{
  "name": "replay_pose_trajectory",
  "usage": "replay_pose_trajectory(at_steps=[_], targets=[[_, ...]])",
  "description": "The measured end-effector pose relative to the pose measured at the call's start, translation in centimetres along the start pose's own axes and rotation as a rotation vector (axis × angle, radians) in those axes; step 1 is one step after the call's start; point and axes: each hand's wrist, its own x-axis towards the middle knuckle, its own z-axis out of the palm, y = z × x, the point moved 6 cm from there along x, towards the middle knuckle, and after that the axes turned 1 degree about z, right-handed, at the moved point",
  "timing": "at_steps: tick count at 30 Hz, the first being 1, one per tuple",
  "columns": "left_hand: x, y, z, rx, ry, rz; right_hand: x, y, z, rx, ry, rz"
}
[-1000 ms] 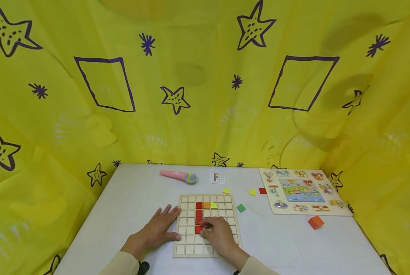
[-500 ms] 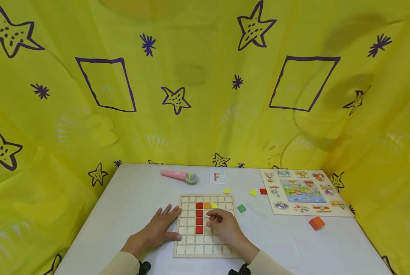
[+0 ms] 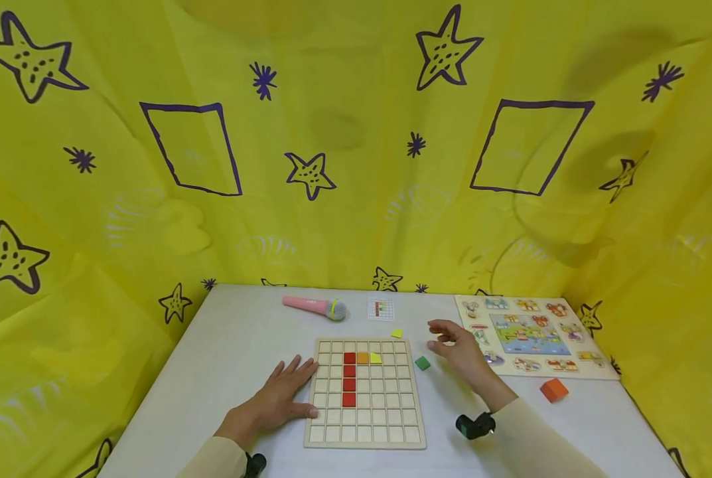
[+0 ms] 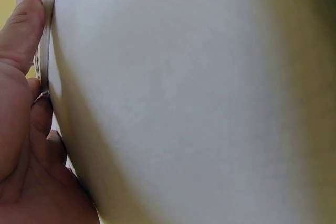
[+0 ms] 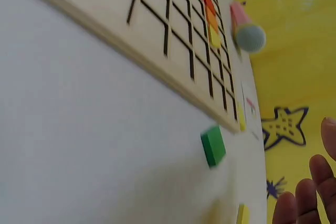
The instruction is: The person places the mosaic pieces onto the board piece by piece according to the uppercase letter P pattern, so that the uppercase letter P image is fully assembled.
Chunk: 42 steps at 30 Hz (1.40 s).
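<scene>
My left hand (image 3: 275, 397) lies flat with spread fingers, fingertips and thumb at the left edge of the wooden grid board (image 3: 364, 446). Red tiles (image 3: 349, 385) fill a short column of its cells, with an orange tile (image 3: 363, 358) and a yellow tile (image 3: 375, 358) beside the top one. Right of the board, my right hand (image 3: 462, 355) hovers with loosely bent fingers and nothing in them. A green tile (image 3: 423, 363) lies between it and the board. In the right wrist view, a loose yellow tile (image 5: 242, 214) shows near the fingers; the hand hides the loose red tile.
Behind the board are a pink toy microphone (image 3: 314, 306), a small pattern card (image 3: 381, 309) and a yellow piece (image 3: 397, 333). A picture puzzle board (image 3: 535, 368) lies at the right, with an orange-red block (image 3: 554, 390) in front. A yellow curtain (image 3: 356, 219) encloses the table.
My right hand has left the red tiles on the board and moved right and away from me, over the loose tiles, which it now covers. The left hand has stayed at the board's edge.
</scene>
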Motion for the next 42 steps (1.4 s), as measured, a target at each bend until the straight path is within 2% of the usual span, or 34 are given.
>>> replay_pose_trajectory(at_steps=[6, 10, 13, 17, 19, 26, 31, 36, 42], targets=[[0.1, -0.1, 0.0, -0.003, -0.001, -0.004, 1.4, 2.8, -4.3, -0.046, -0.017, 0.023], [0.2, -0.1, 0.1, -0.003, -0.002, -0.007, 2.0, 4.4, -5.7, -0.075, -0.060, 0.073], [0.2, -0.1, 0.1, -0.001, -0.003, -0.011, 2.3, 5.3, -6.2, -0.051, -0.097, 0.096], [0.3, -0.1, 0.1, -0.003, -0.002, -0.017, 2.8, 5.8, -6.3, -0.019, -0.138, 0.114], [0.3, 0.0, 0.1, -0.007, -0.004, -0.018, 3.0, 6.0, -6.3, -0.037, -0.150, 0.121], [0.1, 0.1, 0.0, -0.015, -0.005, -0.015, 3.5, 6.1, -6.1, -0.248, -0.118, 0.075], [0.1, 0.0, 0.0, 0.001, 0.001, -0.022, 3.7, 5.9, -5.5, -0.350, -0.067, 0.027], [0.1, -0.1, 0.1, -0.004, 0.002, -0.016, 3.4, 6.0, -5.0, -0.349, -0.048, 0.039], [0.2, -0.1, 0.1, 0.005, 0.000, -0.017, 3.1, 6.0, -4.9, -0.371, -0.073, 0.050]])
